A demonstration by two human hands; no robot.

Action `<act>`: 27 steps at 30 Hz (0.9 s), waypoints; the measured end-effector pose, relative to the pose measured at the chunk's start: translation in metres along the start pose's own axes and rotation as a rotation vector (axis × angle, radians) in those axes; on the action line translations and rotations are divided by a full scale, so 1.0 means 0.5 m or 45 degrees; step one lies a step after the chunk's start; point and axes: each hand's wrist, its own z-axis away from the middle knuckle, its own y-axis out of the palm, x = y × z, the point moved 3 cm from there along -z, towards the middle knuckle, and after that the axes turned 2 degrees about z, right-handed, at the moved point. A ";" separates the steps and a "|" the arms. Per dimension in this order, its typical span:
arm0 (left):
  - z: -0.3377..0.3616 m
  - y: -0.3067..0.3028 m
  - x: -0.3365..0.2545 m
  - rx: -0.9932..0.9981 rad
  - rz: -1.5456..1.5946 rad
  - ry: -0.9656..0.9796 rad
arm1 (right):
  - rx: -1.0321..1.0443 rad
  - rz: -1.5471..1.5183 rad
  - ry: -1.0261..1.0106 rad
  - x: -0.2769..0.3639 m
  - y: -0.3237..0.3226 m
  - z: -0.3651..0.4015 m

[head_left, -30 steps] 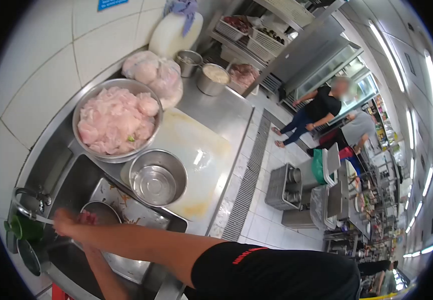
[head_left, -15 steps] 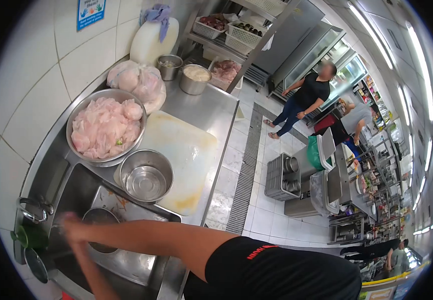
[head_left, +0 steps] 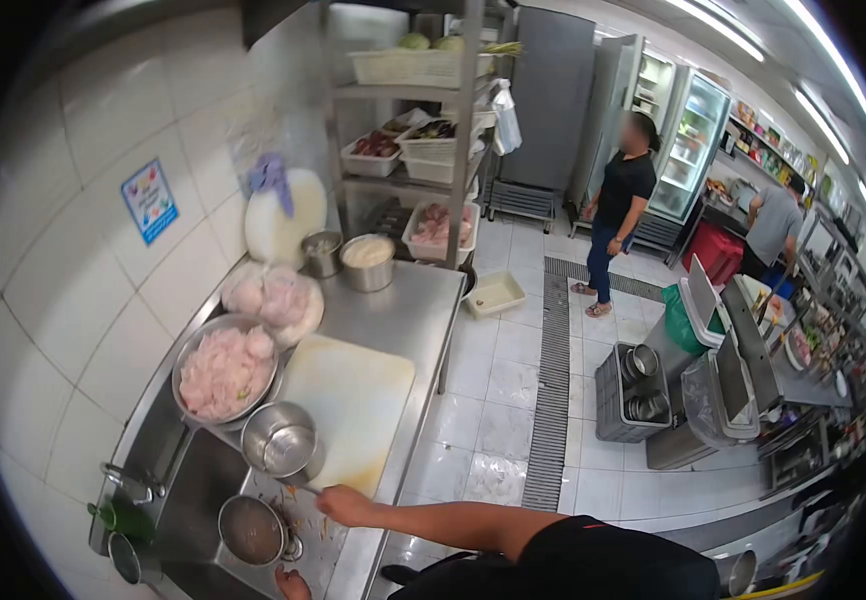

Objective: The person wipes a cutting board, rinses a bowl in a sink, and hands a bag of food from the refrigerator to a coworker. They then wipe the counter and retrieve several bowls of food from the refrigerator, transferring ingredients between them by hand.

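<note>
"What is your right hand up to?"

"My right hand (head_left: 348,506) is out over the near edge of the sink (head_left: 199,462), fingers curled closed on a thin metal piece (head_left: 304,487). That piece reaches towards the steel pot (head_left: 280,440), but I can't tell whether it's the pot's handle."

"And the pot itself?"

"Upright, open at the top, at the edge where the table (head_left: 427,300) meets the sink. It overlaps a corner of the white cutting board (head_left: 367,385)."

"Your left hand?"

"My left hand (head_left: 292,583) is low, near the bottom of the view and partly cut off. I can't tell how far open its grip is or whether it has hold of anything. It's just beside the round pan (head_left: 252,530), which sits in the sink with orange scraps (head_left: 297,507) near it."

"What's around you?"

"Past the pot, a wide metal bowl (head_left: 189,408) heaped with pale pink meat (head_left: 225,370). Behind that, a clear bag (head_left: 271,297) of more pale stuff, near two small metal pots (head_left: 368,268). There's a green container (head_left: 133,519) by the tap (head_left: 133,484). A person in a black top (head_left: 625,190) stands well apart, across the tiled floor (head_left: 498,395)."
</note>
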 end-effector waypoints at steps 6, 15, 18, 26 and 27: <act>0.177 0.167 -0.178 -0.453 -0.330 0.670 | -0.503 -0.110 0.714 -0.390 -0.211 0.458; 0.356 0.426 -0.379 -0.216 -0.624 1.223 | -1.302 -0.622 1.579 -0.772 -0.304 0.929; 0.417 0.525 -0.442 0.123 -0.474 0.949 | -1.414 -0.917 1.575 -0.805 -0.402 0.970; 0.525 0.804 -0.584 0.102 -0.767 1.579 | -1.724 -0.487 1.707 -1.042 -0.477 1.183; 0.531 0.853 -0.606 0.112 -0.763 1.575 | -1.712 -0.231 1.695 -1.092 -0.452 1.241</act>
